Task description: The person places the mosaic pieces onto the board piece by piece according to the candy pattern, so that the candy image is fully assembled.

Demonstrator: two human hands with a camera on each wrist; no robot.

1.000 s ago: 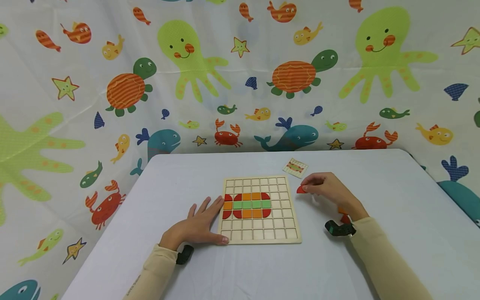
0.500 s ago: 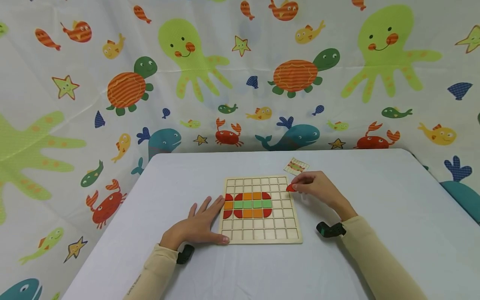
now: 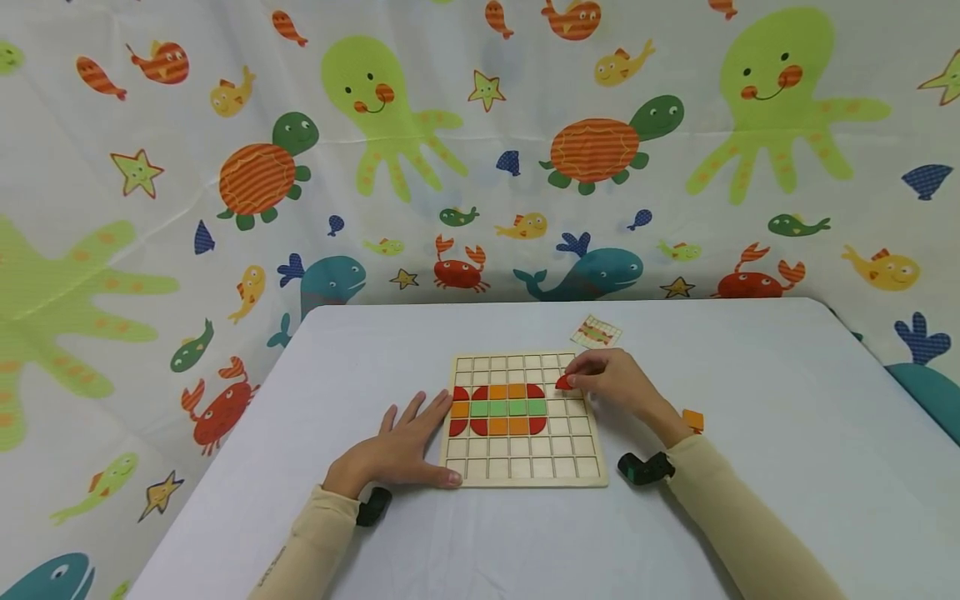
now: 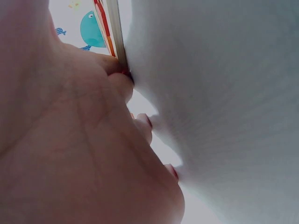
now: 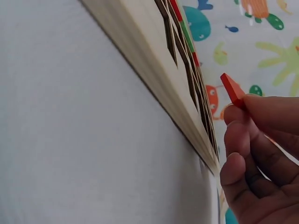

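Note:
A light wooden grid board (image 3: 525, 468) lies on the white table, with red rounded tiles (image 3: 480, 427), orange square tiles (image 3: 498, 427) and a row of green tiles (image 3: 517, 407) set in its left and middle cells. My left hand (image 3: 397, 450) rests spread at the board's left edge, thumb at the near left corner. Thumb and fingers of my right hand (image 3: 621, 385) pinch a red rounded tile (image 3: 563, 382) over the board's right side. In the right wrist view that red tile (image 5: 232, 89) is tilted and apart from the board (image 5: 149, 65).
A small pattern card (image 3: 597, 332) lies behind the board's far right corner. An orange tile (image 3: 693, 421) shows beside my right wrist, partly hidden by it. Behind the table hangs a curtain (image 3: 465, 133) printed with sea animals.
My right hand has moved left with the red tile, from beside the board to over its right-hand cells. The left hand has stayed at the board's edge.

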